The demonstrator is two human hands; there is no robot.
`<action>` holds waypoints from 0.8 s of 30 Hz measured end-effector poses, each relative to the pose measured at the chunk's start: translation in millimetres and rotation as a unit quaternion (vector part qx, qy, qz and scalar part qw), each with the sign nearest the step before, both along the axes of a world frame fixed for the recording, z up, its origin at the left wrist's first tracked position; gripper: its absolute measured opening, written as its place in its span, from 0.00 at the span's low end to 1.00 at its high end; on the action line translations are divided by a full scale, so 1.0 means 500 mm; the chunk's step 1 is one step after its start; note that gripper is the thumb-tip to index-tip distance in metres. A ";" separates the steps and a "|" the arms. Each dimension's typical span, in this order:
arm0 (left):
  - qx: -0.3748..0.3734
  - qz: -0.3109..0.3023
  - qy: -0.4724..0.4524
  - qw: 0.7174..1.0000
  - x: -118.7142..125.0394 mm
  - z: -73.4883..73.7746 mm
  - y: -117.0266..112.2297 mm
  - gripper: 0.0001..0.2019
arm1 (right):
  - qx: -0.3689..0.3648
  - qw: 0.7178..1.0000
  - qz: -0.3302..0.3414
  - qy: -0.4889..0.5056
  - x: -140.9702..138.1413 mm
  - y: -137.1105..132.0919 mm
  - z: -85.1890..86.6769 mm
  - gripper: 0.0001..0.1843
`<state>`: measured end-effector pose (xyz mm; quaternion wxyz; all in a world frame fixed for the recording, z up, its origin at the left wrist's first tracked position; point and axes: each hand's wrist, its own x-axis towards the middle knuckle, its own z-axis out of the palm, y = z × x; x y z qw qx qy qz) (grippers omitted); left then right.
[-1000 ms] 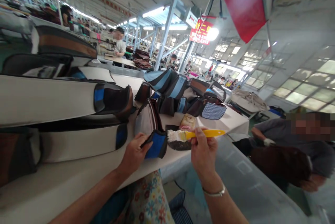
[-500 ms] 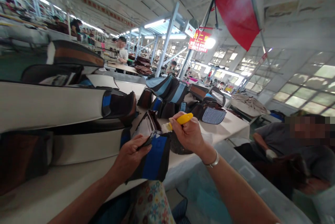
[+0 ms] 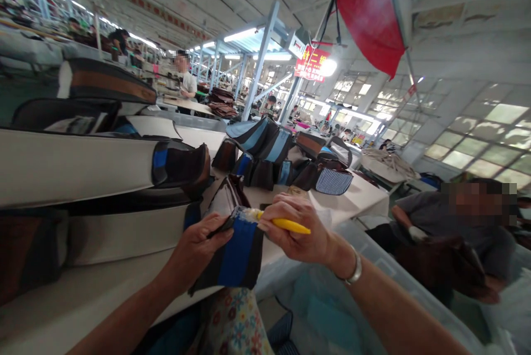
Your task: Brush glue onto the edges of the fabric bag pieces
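Observation:
My left hand (image 3: 199,244) grips a bag piece (image 3: 236,252) of blue and dark brown fabric by its left edge, holding it up over the white table's front edge. My right hand (image 3: 296,233) is closed round the yellow handle of a brush (image 3: 286,225). The brush's pale bristles press on the top edge of the fabric piece. A silver bracelet sits on my right wrist.
Long white and dark panels (image 3: 78,167) are stacked on the white table (image 3: 83,294) at left. A heap of blue and brown bags (image 3: 282,156) lies further back. A seated person (image 3: 456,233) is at right beside a clear plastic bin (image 3: 373,299). Other workers stand far off.
My right hand brought the brush from the table down onto the fabric piece's top edge. My left hand lifted the piece off the table and closer to me.

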<state>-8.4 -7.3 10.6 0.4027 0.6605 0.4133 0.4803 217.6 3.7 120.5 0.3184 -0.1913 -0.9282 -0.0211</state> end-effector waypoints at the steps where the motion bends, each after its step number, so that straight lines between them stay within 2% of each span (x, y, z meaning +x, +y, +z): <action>1: -0.002 0.004 -0.004 1.000 0.000 -0.001 0.001 0.14 | -0.010 1.000 0.001 -0.004 0.002 0.003 -0.003 0.05; 6: -0.009 -0.004 0.011 1.000 -0.009 -0.002 0.003 0.14 | -0.006 0.999 -0.045 0.025 0.016 0.009 0.002 0.04; 11: 0.001 0.010 0.031 0.999 -0.018 0.001 0.003 0.12 | -0.023 0.999 -0.025 0.021 0.013 0.010 -0.002 0.04; 13: 0.022 0.012 0.051 0.998 -0.019 0.004 0.003 0.12 | -0.013 0.999 -0.045 0.022 0.010 0.013 -0.006 0.05; 15: 0.052 0.016 0.070 0.996 -0.019 0.009 0.004 0.12 | -0.013 0.995 -0.070 0.066 0.005 0.014 -0.007 0.05; 17: 0.073 0.016 0.083 0.994 -0.017 0.013 0.004 0.11 | -0.033 0.992 -0.064 0.105 -0.003 0.011 -0.009 0.04; 20: 0.089 0.001 0.094 0.992 -0.013 0.018 0.002 0.11 | -0.047 0.995 -0.033 0.087 -0.017 0.013 -0.014 0.04; 24: 0.131 0.018 0.119 0.984 -0.003 0.012 -0.004 0.11 | -0.031 0.993 -0.066 0.097 -0.024 0.017 -0.014 0.05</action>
